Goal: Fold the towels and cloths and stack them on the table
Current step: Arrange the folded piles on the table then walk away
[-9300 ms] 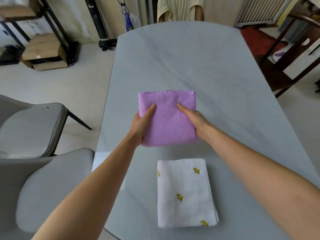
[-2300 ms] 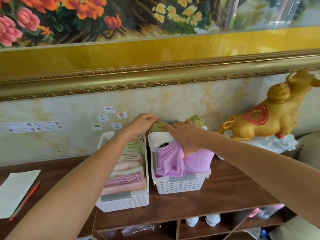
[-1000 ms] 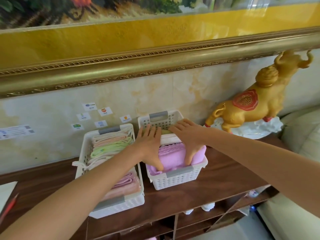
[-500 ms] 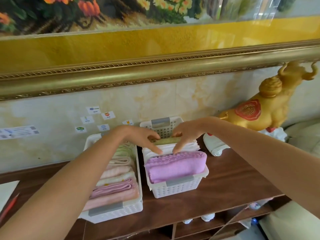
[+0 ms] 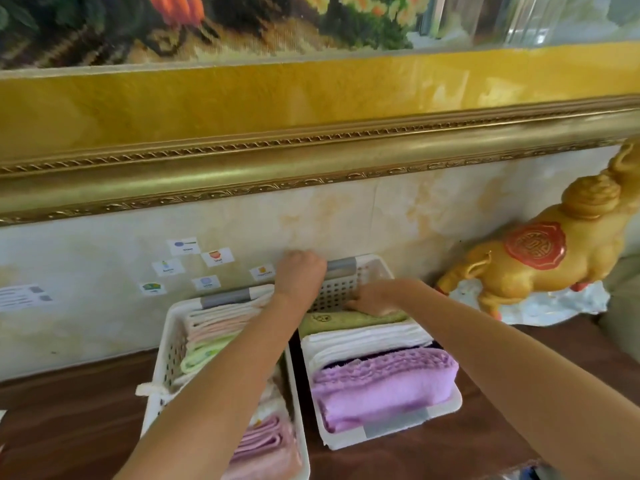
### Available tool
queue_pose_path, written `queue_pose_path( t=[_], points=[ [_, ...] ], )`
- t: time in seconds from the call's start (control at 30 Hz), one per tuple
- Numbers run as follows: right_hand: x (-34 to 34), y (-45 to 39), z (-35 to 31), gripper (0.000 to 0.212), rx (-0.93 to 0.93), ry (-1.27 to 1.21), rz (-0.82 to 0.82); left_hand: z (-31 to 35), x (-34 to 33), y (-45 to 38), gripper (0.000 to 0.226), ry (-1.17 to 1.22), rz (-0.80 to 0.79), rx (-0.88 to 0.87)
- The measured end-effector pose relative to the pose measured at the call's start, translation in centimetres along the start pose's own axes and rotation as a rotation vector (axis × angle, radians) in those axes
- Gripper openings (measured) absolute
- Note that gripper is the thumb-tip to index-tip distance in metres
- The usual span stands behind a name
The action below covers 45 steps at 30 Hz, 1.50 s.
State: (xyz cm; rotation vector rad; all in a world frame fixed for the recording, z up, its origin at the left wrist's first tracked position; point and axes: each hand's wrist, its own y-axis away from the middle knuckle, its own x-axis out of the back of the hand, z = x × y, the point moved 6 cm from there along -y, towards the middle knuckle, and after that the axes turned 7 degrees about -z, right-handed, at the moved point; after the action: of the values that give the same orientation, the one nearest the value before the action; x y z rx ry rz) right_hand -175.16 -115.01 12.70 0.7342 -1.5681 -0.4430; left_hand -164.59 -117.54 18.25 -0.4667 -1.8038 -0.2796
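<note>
- Nearest me in the right-hand white basket (image 5: pixel 446 412) lay the purple towel (image 5: pixel 384 384), folded, nubbly on top, its long axis running left to right across the basket.
- Behind it stood a folded white cloth (image 5: pixel 363 341), then the olive-green cloth (image 5: pixel 346 319) at the far end, also lying left to right, a small stitched mark near its left end.
- My right hand (image 5: pixel 375 299) rested on the green cloth's right end, fingers curled down behind it; whether they pinched the fabric I could not tell.
- My left hand (image 5: pixel 301 273) was farther back, fingers curled at the basket's grey-taped far rim (image 5: pixel 341 266); its grasp was hidden.
- I judged the right hand nearer for lifting the green cloth up and toward me.
</note>
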Motion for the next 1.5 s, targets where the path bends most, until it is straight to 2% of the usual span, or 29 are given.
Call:
queue_pose_path(
  t=[0.17, 0.37, 0.47, 0.6, 0.7, 0.77, 0.9, 1.07, 1.17, 1.27, 1.4, 1.5],
  points=[
    [-2.0, -1.0, -0.5, 0.05, 0.061, -0.119, -0.106, 0.1, -1.5, -0.5, 0.022, -0.018, -0.017, -0.075],
    [-2.6, -0.9, -0.1, 0.063, -0.02, -0.209, -0.175, -2.0, -2.3, -0.4, 0.024, 0.176, -0.048, 0.009],
    [-2.2, -1.0, -0.5, 0.069, -0.055, -0.281, -0.169, -2.6, -2.7, -0.2, 0.021, 0.212, 0.002, -0.012],
    [-2.0, -1.0, -1.0, 0.063, -0.068, -0.276, -0.18, -2.5, -3.0, -0.5, 0.02, 0.254, 0.05, -0.043],
    [-1.0, -2.1, -1.1, 0.063, -0.106, -0.28, -0.113, -3.0, -3.5, -0.6, 0.02, 0.298, 0.043, -0.064],
    [-0.9, -3.7, -2.4, 0.057, -0.058, -0.343, -0.091, -3.6, -4.2, -0.5, 0.023, 0.294, 0.022, -0.087],
    [-1.4, -3.2, -6.1, 0.046, 0.01, -0.275, -0.078, -4.2, -4.8, -0.5, 0.026, 0.306, 0.015, -0.082],
    [-2.3, -2.4, -6.3, 0.051, -0.006, -0.198, -0.139, -3.9, -4.2, 0.1, 0.031, 0.284, 0.045, -0.127],
    [-0.6, -0.7, -6.3, 0.054, -0.022, -0.178, -0.032, -4.4, -4.2, 0.4, 0.028, 0.288, 0.06, -0.116],
    [0.7, 1.0, -4.1, 0.063, -0.045, -0.181, 0.056, -4.6, -3.5, 0.7, 0.013, 0.295, 0.042, -0.086],
    [-1.1, 3.6, -1.9, 0.07, -0.19, -0.103, 0.043, -3.9, -3.1, 0.4, 0.044, 0.336, -0.078, -0.041],
    [-2.3, 4.4, -2.6, 0.062, -0.195, -0.077, 0.053, -3.0, -3.8, 0.4, 0.054, 0.348, -0.168, -0.03]
  ],
)
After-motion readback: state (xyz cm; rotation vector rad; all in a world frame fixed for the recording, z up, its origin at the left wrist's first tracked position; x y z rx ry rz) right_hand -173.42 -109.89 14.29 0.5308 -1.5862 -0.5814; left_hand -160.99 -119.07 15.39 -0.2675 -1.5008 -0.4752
